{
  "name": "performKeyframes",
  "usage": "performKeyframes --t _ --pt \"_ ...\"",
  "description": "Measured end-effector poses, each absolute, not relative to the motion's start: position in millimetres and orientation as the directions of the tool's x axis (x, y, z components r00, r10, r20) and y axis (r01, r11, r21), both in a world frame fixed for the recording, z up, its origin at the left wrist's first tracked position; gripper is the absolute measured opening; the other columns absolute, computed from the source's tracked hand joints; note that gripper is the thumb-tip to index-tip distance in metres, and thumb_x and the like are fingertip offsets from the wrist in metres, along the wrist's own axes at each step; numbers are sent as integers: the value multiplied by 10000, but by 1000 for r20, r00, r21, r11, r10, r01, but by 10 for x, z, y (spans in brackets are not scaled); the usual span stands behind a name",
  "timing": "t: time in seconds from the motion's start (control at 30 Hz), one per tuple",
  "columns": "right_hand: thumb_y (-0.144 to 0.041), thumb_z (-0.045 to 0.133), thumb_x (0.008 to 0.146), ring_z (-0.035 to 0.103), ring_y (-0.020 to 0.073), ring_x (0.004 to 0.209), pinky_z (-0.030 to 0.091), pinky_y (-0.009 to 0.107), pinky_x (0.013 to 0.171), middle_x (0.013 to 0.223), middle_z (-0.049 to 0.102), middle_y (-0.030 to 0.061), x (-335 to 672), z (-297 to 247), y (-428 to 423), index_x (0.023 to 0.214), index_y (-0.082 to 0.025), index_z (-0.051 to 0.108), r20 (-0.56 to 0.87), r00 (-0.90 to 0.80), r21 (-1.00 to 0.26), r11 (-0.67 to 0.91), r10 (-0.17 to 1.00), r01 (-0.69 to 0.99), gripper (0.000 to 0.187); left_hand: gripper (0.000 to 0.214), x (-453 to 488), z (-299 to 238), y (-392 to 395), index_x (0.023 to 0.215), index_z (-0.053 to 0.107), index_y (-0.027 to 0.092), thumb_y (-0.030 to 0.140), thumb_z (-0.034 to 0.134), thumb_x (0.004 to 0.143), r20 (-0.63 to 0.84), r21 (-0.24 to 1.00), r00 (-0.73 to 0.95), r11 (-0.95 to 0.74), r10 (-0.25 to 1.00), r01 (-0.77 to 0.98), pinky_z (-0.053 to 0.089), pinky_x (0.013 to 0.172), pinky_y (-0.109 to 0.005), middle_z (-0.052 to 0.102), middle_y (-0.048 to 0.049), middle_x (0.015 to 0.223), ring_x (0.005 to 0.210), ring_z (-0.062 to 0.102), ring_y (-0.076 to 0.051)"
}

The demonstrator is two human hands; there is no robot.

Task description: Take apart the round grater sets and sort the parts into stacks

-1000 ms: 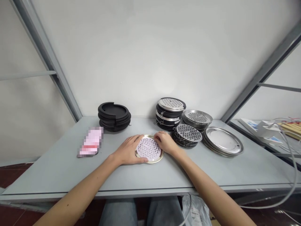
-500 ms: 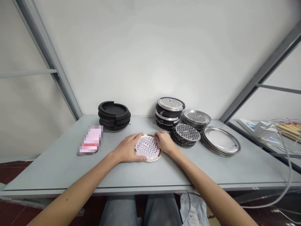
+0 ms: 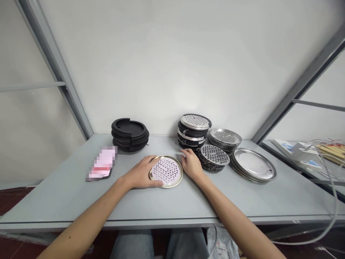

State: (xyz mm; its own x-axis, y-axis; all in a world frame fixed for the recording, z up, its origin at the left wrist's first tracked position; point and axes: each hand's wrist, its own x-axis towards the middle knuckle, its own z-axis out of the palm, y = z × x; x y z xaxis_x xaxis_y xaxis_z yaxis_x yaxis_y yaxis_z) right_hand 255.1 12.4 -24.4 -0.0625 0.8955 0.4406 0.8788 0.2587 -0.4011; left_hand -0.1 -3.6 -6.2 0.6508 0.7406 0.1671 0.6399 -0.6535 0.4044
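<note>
Pink card: (image 3: 102,163) lies flat at centre left of the frame on the grey table (image 3: 54,194).
Black rings: (image 3: 130,135) a stack behind it, by the wall.
Left hand: (image 3: 140,173) fingers spread wide, curved along the disc's left rim, thumb at its near edge.
Perforated disc: (image 3: 165,171) gold-rimmed, flat on the table at frame centre, between both hands.
Right hand: (image 3: 192,164) fingers loosely extended, holding nothing, just beside the disc's right rim; contact cannot be told.
Metal plates: (image 3: 254,164) stacked at centre right.
</note>
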Motion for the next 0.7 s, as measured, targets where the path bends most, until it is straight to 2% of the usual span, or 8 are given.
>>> performKeyframes --t 0.1,0.23,0.33,0.43,0.57,0.7 --pt "-238 448 927 550 241 1124 427 357 973 1224 592 124 2519 -219 77 1109 -166 685 469 -217 -400 425 856 812 307 968 -29 -82 -30 1481 300 213 657 679 709 155 416 652 -647 743 639 309 1122 -460 336 -129 1488 1356 331 -340" --pt "-250 453 922 521 272 1172 405 403 1002 1256 600 132 2467 -198 21 991 -159 734 380 -295 -427 449 877 785 303 1001 -30 -106 -31 1497 263 214 652 688 703 162 438 650 -644 743 627 299 1131 -460 327 -131 1495 1368 315 -338" --pt "-236 459 907 547 273 1148 391 407 1009 1220 630 138 2460 -200 46 943 -142 746 346 -267 -502 417 900 758 305 1015 -22 -101 -33 1499 251 215 646 699 696 159 457 647 -637 745 621 297 1131 -469 323 -134 1501 1370 312 -344" --pt "-214 505 851 596 267 1087 403 394 989 1169 657 149 2475 -197 122 874 -124 753 273 -204 -649 336 940 683 265 1010 -21 -82 -25 1488 261 219 627 719 686 169 478 659 -646 733 595 297 1132 -465 344 -127 1494 1368 319 -340" --pt "-244 570 770 647 258 963 450 372 909 998 714 129 2501 -163 195 737 -113 741 145 -130 -855 191 981 482 218 1045 -49 -67 9 1492 241 216 600 751 665 185 492 686 -671 704 555 272 1147 -463 341 -124 1504 1378 308 -339" --pt "-328 689 677 643 266 964 439 385 924 977 719 138 2518 -104 168 684 -105 732 47 -113 -941 81 993 327 227 1098 -94 -68 37 1509 200 220 577 774 645 173 496 693 -670 700 552 252 1152 -486 294 -127 1535 1395 283 -354"
